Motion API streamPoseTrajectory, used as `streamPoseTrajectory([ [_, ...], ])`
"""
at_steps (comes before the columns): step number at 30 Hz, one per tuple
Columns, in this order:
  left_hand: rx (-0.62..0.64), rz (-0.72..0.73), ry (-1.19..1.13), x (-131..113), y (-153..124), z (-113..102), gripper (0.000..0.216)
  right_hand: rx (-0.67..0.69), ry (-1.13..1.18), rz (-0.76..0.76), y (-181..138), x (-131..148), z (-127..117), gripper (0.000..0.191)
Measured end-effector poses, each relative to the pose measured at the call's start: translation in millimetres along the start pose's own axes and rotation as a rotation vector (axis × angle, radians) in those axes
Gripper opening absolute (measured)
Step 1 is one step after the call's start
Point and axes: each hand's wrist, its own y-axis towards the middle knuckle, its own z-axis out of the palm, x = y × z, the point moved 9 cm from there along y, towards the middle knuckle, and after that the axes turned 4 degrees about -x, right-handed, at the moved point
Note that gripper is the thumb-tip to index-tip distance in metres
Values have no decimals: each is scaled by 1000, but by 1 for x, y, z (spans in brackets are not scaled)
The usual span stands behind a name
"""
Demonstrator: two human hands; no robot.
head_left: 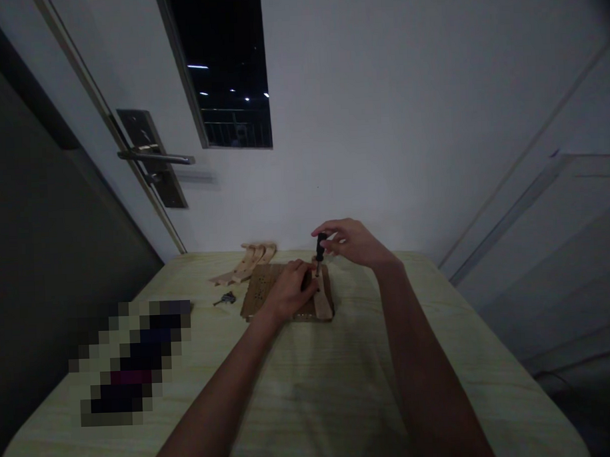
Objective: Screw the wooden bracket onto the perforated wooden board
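Note:
My right hand (354,243) pinches the black handle of a screwdriver (321,245) held nearly upright. Its tip points down at the upper part of a pale, curved wooden piece (322,305); whether a screw sits under the tip is too small to tell. The wooden piece lies along the right side of a brown cardboard sheet (258,287). My left hand (290,289) rests over the cardboard, with thumb and forefinger holding the wooden piece on either side of the screwdriver tip. A dark hole or screw head shows near the thumb.
Several similar wooden pieces (256,258) lie behind the cardboard. A small pile of screws (229,298) sits to its left. A dark pixelated object (144,354) lies at the left of the wooden table (311,401). Behind the table is a white door with a metal handle (165,157).

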Motion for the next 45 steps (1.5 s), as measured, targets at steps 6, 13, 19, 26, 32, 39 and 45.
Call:
streamPoseTrajectory([
  [6,-6,10,8,1,0,0,21,-45,-53,-17,0,3,-4,18],
  [13,0,4,-4,2,0,1,20,-91,-76,-35,3,-1,-5,16],
  [19,-4,0,-10,1,0,0,21,-102,-41,0,3,-6,-2,23],
  [26,3,-6,1,-1,2,-1,19,-65,-38,5,4,-9,4,19],
  [32,9,-15,7,0,1,0,19,-51,-98,-6,4,-5,6,22],
  [39,-4,-7,9,1,0,0,21,-14,-135,-20,4,-8,8,35],
  [45,-11,13,7,1,0,1,19,-15,-65,-32,1,4,5,34],
])
